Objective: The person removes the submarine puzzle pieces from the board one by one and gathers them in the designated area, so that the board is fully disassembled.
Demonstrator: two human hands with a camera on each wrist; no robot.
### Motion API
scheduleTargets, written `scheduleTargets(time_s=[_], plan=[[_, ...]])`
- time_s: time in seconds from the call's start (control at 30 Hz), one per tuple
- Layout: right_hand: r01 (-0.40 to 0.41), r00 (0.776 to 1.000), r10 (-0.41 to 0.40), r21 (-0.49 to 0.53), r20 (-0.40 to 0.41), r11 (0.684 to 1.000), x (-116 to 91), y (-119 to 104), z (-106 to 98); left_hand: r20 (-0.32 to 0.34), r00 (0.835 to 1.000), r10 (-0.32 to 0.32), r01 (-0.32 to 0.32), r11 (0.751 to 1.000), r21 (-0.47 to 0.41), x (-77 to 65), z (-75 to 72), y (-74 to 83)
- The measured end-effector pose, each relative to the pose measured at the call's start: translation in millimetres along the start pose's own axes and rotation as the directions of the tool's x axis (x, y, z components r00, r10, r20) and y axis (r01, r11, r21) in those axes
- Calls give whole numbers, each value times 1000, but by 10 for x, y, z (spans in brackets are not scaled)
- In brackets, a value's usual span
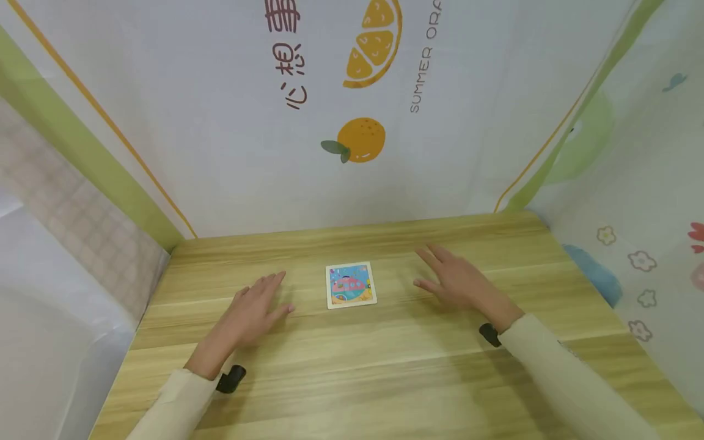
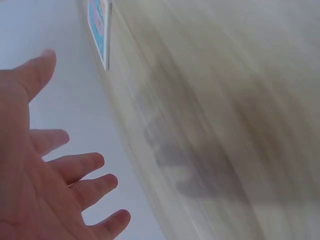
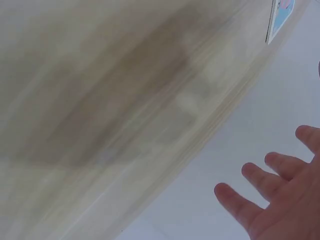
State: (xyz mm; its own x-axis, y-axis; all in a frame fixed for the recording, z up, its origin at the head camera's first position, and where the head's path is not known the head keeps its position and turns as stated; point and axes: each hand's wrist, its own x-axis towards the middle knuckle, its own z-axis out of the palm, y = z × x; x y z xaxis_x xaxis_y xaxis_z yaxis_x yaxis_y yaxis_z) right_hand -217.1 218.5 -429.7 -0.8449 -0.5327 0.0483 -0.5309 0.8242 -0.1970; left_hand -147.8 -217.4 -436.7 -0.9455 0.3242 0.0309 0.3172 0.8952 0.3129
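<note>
A small square picture puzzle [image 1: 351,285] with a white border lies flat on the wooden table [image 1: 352,373]. Its picture has a pink submarine-like shape on blue, with yellow along the bottom. To its left, my left hand [image 1: 250,315] hovers palm down with fingers spread loosely, holding nothing. My right hand [image 1: 456,281] is on the other side, fingers extended and apart from the puzzle. In the left wrist view the spread fingers [image 2: 85,165] hang over their own shadow. The right wrist view shows the relaxed fingers [image 3: 262,180] and a corner of the puzzle [image 3: 281,17].
A white cloth [image 1: 236,153] printed with oranges and lettering hangs along the table's back edge. More printed cloth [image 1: 660,201] hangs at the right, and a pale checked cloth [image 1: 82,189] at the left. Black straps with a small device [image 1: 231,379] sit at the wrists.
</note>
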Motion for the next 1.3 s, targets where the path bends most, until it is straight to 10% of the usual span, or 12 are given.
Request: scheduleTargets(time_s=[0.27, 0.47, 0.63, 0.8, 0.9, 1.3], plan=[[-8, 996, 4, 42, 88, 999, 318, -54, -109, -1, 998, -68, 67, 979, -190, 273, -58, 50], [25, 991, -42, 134, 128, 991, 620, -155, -134, 57, 978, -199, 204, 879, -432, 450, -7, 129], [2, 979, -54, 254, 197, 967, 872, -321, -78, 134, 947, -292, 307, 702, -642, 581, 127, 230], [-49, 968, -52, 386, 245, 921, 1071, -502, 49, 234, 903, -360, 388, 450, -804, 670, 276, 327], [-71, 966, -48, 439, 254, 896, 1183, -599, 146, 278, 876, -393, 428, 371, -824, 703, 339, 365], [-217, 963, 59, 623, 265, 751, 1388, -834, 532, 296, 834, -466, 477, 337, -812, 863, 477, 467]])
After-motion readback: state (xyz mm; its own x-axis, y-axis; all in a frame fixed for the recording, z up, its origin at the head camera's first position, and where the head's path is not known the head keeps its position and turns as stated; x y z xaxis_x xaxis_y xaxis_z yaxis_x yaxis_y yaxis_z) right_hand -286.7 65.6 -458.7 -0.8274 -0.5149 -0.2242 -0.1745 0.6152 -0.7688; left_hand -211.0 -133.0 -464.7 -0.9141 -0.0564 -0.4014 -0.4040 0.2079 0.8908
